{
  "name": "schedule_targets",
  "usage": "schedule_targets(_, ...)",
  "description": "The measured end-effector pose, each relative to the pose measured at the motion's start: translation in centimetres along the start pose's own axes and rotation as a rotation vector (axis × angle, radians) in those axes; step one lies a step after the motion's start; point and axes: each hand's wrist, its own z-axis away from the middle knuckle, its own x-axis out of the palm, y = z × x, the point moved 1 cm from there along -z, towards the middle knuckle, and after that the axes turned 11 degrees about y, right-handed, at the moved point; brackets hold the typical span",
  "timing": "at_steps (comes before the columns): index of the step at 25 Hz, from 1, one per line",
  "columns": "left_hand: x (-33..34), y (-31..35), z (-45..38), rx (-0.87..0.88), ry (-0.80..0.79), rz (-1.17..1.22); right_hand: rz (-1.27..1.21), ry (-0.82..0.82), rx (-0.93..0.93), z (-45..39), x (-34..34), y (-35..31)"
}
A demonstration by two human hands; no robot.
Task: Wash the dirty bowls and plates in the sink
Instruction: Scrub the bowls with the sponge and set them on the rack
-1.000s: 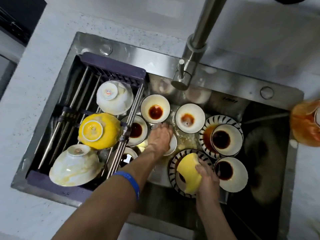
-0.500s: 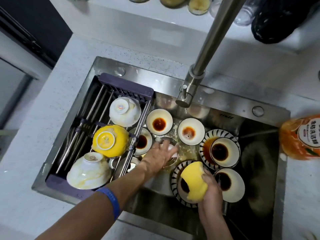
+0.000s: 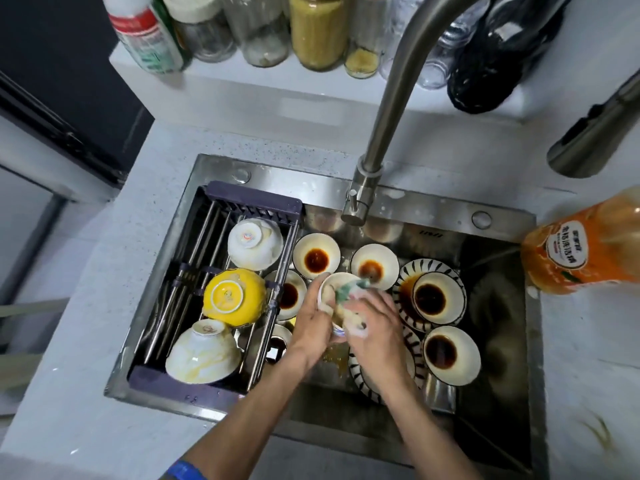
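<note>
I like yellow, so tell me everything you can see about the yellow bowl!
The yellow bowl sits upside down on the metal bars of the drying rack over the sink's left side. It looks like glossy ceramic, bright yellow, with a round white foot ring facing up and a small mark inside it. Pale streaks show on it. It lies between two upturned white bowls; no hand touches it.

Dim indoor light from above; glare on sink rim [image 3: 415, 206] and faucet [image 3: 391, 109]. Right basin dark. Hands and detergent bottle [image 3: 581, 251] motion-blurred. Wide-angle bending at edges, corners soft.
</note>
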Motion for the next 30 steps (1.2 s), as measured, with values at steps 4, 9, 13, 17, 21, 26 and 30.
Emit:
schedule_targets(4,-0.4,0.7,-0.8,0.206,0.028,-0.163,0.081,-0.277,-0.060,-1.7,0.4,-1.5)
schedule_targets(9,-0.7,0.3,-1.7,0.402,0.053,-0.239,0.185,-0.209,-0.214,-2.0,0.7,-0.8)
schedule_targets(13,-0.7,0.1,-1.6,0.305,0.017,-0.306,-0.150,-0.203,0.171,-1.3,1.6,-1.2)
schedule_targets(17,-1.3,1.5,-2.6,0.313,-0.023,-0.323,0.317,-0.386,-0.323,-0.9,0.6,-0.2)
schedule_targets(21,-0.8,2.0,-4.2,0.089,-0.216,-0.384,0.174,-0.365,-0.209,1.2,2.0,-0.8)
schedule_targets(26,-1.9,1.2,-4.6,0.155,-0.180,-0.396,-0.004,-0.311,-0.086,0.7,2.5,-0.4)
schedule_targets(30,-1.1,1.9,-3.7,0.187,-0.048,-0.398,0.008,-0.233,-0.070,0.4,3.1,-0.2)
